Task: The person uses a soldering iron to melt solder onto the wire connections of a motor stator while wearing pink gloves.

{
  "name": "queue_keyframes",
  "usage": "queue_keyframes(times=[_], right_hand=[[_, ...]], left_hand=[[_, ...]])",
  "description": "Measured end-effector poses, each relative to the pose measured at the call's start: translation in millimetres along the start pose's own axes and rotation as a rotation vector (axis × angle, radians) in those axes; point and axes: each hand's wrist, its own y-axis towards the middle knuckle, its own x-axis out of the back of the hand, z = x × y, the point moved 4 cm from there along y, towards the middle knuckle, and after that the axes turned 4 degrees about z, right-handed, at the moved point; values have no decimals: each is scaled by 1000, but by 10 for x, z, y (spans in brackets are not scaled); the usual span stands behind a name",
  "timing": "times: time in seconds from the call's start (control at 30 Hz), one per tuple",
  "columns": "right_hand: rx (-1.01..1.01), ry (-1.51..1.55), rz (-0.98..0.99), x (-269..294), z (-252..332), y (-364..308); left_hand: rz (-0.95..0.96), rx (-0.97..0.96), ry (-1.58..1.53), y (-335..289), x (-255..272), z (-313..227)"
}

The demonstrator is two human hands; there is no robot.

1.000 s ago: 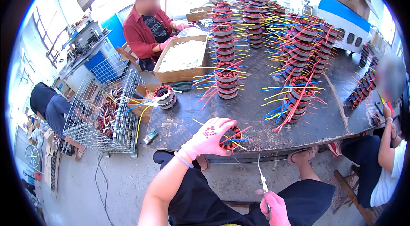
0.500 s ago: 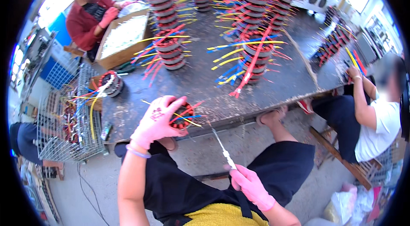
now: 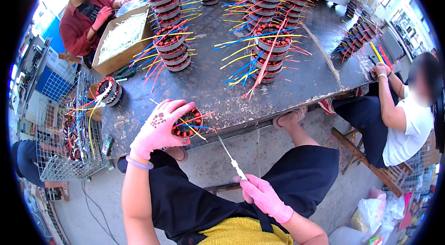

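My left hand (image 3: 160, 127), in a pink glove, is closed around a motor stator (image 3: 178, 130) at the table's front edge. The stator is a ring with red windings, its open face tilted towards me, and red, blue and yellow wires stick out to the right. In my right hand (image 3: 266, 199), also pink-gloved, is a thin tool (image 3: 235, 164) with a slim metal shaft and a whitish upper part; its grip is hidden by the fingers. The shaft's tip points up-left, close to the wire ends; I cannot tell whether it touches them.
Tall stacks of stators (image 3: 271, 50) with loose wires stand on the dark table (image 3: 208, 87). A single stator (image 3: 109, 91) sits at the left, near a wire basket (image 3: 95, 138) of wired parts. A cardboard box (image 3: 104, 65) holds white pieces. Two co-workers sit far left and right.
The whole view has shifted, so the table things appear further left. The stator's ring face shows more fully now. Both hands keep their hold, and the tool stays beside the wires.
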Motion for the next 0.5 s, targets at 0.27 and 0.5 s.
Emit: queue_keyframes(times=[0.27,0.5], right_hand=[[-40,24,1,-60,70,3],[-15,62,-23,-92,89,15]], left_hand=[[32,10,-31,12,23,13],[1,17,-17,8,-18,52]])
